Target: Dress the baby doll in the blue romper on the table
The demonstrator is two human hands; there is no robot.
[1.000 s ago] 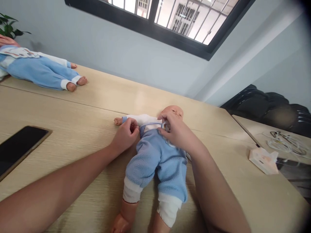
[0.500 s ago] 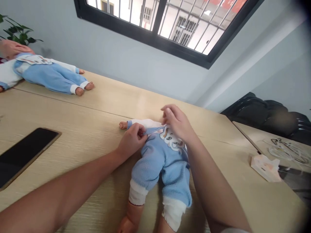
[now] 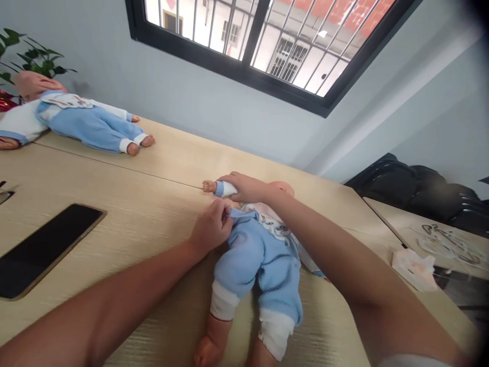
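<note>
A baby doll in blue overalls with white cuffs lies on its back on the table, feet toward me. An animal face decorates the overalls' front. My left hand is closed in a pinch on the blue upper edge of the overalls, at the doll's side, and pulls it out taut. My right hand reaches across the doll's chest and is wrapped round its white-sleeved arm; the blue cuff and small doll hand stick out beyond. My right forearm hides part of the chest, and the doll's head shows only in part behind it.
A second doll in like clothes lies at the back left near a plant. A black phone rests on the table at left. At right are a tissue pack, coiled tubing and black chairs.
My right hand has moved left from above the doll's chest onto its sleeved arm. My left hand keeps its pinch on the overalls. The camera view has shifted slightly.
</note>
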